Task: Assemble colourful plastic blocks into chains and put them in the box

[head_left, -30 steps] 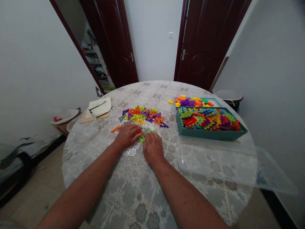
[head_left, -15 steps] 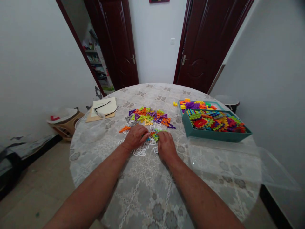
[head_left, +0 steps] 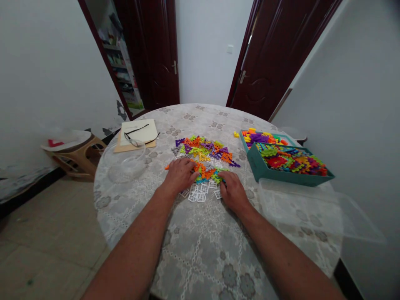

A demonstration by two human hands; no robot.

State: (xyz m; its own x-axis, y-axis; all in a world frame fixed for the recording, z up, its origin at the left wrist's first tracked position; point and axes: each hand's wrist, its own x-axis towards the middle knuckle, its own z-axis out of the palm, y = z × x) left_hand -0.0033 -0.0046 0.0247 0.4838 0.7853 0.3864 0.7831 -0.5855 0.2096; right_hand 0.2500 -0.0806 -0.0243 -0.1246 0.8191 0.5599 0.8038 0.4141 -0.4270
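Left hand (head_left: 179, 177) lies flat, palm down, on the orange pieces (head_left: 204, 170). Just right of them, our right hand (head_left: 233, 191) pinches a green piece (head_left: 218, 179); we press it square, steadying the cluster.

Both forearms bare — no sleeves, seemingly no rings on the hands (head_left: 206, 183).

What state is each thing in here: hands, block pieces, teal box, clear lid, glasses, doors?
Left hand: flat on the pieces, gripping unclear.
Right hand: flat on the pieces, gripping unclear.
Joined pieces: flat between both hands.
Loose pile: scattered on the table.
Teal box: open, full.
Clear lid: off, lying beside the box.
Glasses: unfolded on a notebook.
Left door: open.
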